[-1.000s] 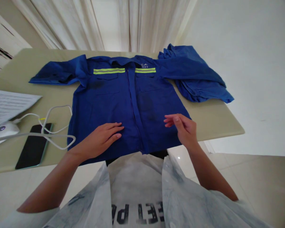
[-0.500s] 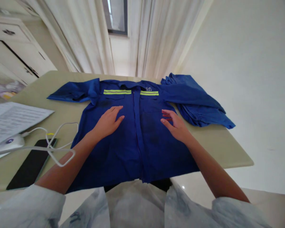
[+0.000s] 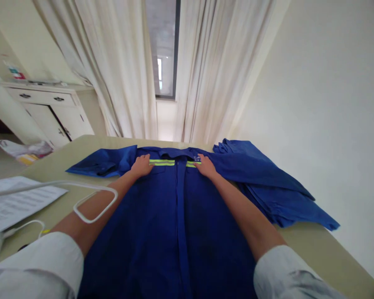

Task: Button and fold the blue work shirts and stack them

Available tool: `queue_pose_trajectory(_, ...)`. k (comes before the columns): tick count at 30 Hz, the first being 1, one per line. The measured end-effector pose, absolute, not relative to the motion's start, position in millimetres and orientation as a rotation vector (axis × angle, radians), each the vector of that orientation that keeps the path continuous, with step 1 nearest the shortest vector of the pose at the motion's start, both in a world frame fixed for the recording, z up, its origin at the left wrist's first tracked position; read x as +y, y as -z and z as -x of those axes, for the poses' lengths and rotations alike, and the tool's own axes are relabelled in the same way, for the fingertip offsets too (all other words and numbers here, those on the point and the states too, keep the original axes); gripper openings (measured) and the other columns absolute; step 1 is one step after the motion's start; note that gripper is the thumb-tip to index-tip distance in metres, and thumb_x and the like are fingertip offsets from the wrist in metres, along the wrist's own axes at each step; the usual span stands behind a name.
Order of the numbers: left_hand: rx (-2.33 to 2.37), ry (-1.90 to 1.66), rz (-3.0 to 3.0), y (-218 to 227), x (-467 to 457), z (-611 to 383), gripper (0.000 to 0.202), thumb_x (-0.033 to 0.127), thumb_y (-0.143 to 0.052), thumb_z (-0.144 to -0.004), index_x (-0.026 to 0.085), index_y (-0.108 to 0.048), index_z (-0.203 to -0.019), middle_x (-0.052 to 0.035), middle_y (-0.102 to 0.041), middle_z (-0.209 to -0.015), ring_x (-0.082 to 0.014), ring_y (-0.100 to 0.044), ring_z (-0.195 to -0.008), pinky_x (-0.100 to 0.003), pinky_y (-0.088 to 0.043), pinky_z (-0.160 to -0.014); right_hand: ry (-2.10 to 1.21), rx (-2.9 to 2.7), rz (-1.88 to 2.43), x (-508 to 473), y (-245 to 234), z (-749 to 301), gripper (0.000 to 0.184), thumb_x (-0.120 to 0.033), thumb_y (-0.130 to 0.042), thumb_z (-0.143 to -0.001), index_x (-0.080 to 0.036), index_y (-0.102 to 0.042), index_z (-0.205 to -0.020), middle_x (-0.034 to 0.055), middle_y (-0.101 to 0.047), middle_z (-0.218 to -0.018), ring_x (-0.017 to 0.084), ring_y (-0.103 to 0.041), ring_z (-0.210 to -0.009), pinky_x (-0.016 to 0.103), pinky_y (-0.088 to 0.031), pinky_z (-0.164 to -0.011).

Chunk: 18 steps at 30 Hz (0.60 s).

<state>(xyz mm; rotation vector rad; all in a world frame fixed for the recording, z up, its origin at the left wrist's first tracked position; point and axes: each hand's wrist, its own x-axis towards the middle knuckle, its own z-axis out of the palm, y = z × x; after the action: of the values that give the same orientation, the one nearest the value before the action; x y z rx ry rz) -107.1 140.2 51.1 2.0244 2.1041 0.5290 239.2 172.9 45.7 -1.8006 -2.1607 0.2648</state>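
Note:
A dark blue work jacket [image 3: 156,216] lies front up, with a yellow-green reflective stripe [image 3: 162,162] across its chest and a flap down the middle. At the left end of that stripe, just below the shoulder, my left hand [image 3: 141,166] rests on the cloth, thumb apart from its bent fingers. My right hand [image 3: 206,166] touches the other side of the chest by a small pale logo [image 3: 197,158], its thumb on the stripe and its fingers reaching over the logo. Neither hand shows cloth pinched up. The jacket's lower end runs out of view.
More folded blue cloth [image 3: 274,203] lies under the right sleeve, reaching the table [image 3: 324,257] edge near the wall. Printed paper [image 3: 21,203] lies at left, and a white cable [image 3: 109,189] loops over my left forearm. Curtains [image 3: 121,74] hang behind the table.
Both hands have moved forward from above the jacket's middle to the chest stripe and now touch it. The view has tilted upward. The jacket lies much as before.

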Motion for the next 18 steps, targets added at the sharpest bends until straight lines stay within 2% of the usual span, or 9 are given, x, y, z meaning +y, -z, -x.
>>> queue_pose_trajectory(2, 2.068, -0.54, -1.988, -47, 163, 103, 0.043, 0.034, -0.066, -0.087, 0.013, -0.07, -0.124, -0.0218, -0.069, -0.138, -0.0379, -0.058, -0.138, -0.046, -0.041, -0.118, -0.264, -2.173, 1.78, 196, -43, -224, 0.071, -0.041, -0.065, -0.1, -0.019, -0.039, -0.162, 0.0203, -0.057, -0.144, 0.031, -0.059, -0.133, 0.042, -0.045, -0.113)
queue_pose_trajectory(4, 2.086, -0.558, -1.894, -42, 186, 95, 0.035, 0.04, -0.071, -0.084, 0.015, -0.075, -0.108, -0.0202, -0.076, -0.121, -0.039, -0.067, -0.125, -0.044, -0.051, -0.106, -0.279, -2.206, 1.744, 216, -38, -212, 0.071, -0.036, -0.069, -0.097, -0.022, -0.042, -0.161, 0.0183, -0.056, -0.146, 0.03, -0.06, -0.131, 0.039, -0.046, -0.111)
queue_pose_trajectory(8, 2.055, -0.634, -1.692, -36, 230, 74, 0.027, 0.038, -0.084, -0.071, 0.015, -0.076, -0.082, -0.0164, -0.078, -0.082, -0.0409, -0.076, -0.094, -0.042, -0.057, -0.079, -0.324, -2.238, 1.718, 248, -31, -197, 0.036, -0.024, -0.064, -0.096, -0.02, -0.072, -0.131, 0.0172, -0.067, -0.132, 0.03, -0.067, -0.12, 0.04, -0.05, -0.105)
queue_pose_trajectory(10, 1.97, -0.759, -1.653, -41, 250, 66, 0.023, 0.034, -0.08, -0.077, 0.016, -0.077, -0.09, -0.0122, -0.078, -0.081, -0.0345, -0.077, -0.09, -0.038, -0.057, -0.077, -0.342, -2.227, 1.697, 265, -36, -196, 0.028, -0.021, -0.062, -0.095, -0.02, -0.078, -0.118, 0.0154, -0.073, -0.123, 0.03, -0.069, -0.117, 0.039, -0.051, -0.105)
queue_pose_trajectory(11, 1.922, -0.84, -1.642, -46, 259, 65, 0.026, 0.033, -0.074, -0.084, 0.016, -0.077, -0.103, -0.0109, -0.08, -0.087, -0.0302, -0.077, -0.092, -0.036, -0.057, -0.078, -0.346, -2.213, 1.678, 275, -42, -198, 0.029, -0.022, -0.061, -0.096, -0.02, -0.077, -0.12, 0.014, -0.074, -0.123, 0.029, -0.068, -0.119, 0.039, -0.05, -0.106)
queue_pose_trajectory(12, 1.878, -0.925, -1.632, -52, 267, 65, 0.033, 0.034, -0.067, -0.091, 0.018, -0.074, -0.119, -0.0103, -0.081, -0.097, -0.0255, -0.077, -0.095, -0.033, -0.058, -0.081, -0.339, -2.195, 1.66, 284, -48, -200, 0.034, -0.024, -0.059, -0.098, -0.022, -0.074, -0.128, 0.0127, -0.073, -0.128, 0.028, -0.066, -0.123, 0.039, -0.049, -0.108)
queue_pose_trajectory(14, 1.786, -1.093, -1.602, -62, 277, 71, 0.048, 0.035, -0.055, -0.101, 0.023, -0.054, -0.148, -0.0106, -0.078, -0.12, -0.0185, -0.075, -0.104, -0.031, -0.058, -0.088, -0.324, -2.098, 1.595, 299, -62, -207, 0.046, -0.03, -0.048, -0.104, -0.023, -0.061, -0.148, 0.0115, -0.066, -0.144, 0.025, -0.061, -0.132, 0.04, -0.047, -0.112)
queue_pose_trajectory(16, 1.729, -1.162, -1.585, -68, 276, 83, 0.061, 0.039, -0.057, -0.102, 0.025, -0.038, -0.159, -0.0123, -0.074, -0.131, -0.0181, -0.073, -0.112, -0.033, -0.057, -0.096, -0.343, -1.959, 1.49, 305, -69, -212, 0.055, -0.033, -0.038, -0.108, -0.023, -0.043, -0.162, 0.0122, -0.054, -0.158, 0.022, -0.06, -0.134, 0.041, -0.048, -0.113)
queue_pose_trajectory(18, 1.725, -1.132, -1.582, -66, 264, 100, 0.071, 0.044, -0.069, -0.094, 0.02, -0.043, -0.156, -0.0162, -0.075, -0.129, -0.0265, -0.072, -0.118, -0.043, -0.054, -0.105, -0.391, -1.895, 1.411, 297, -64, -213, 0.057, -0.034, -0.036, -0.108, -0.021, -0.04, -0.163, 0.0137, -0.052, -0.16, 0.021, -0.064, -0.129, 0.04, -0.05, -0.112)
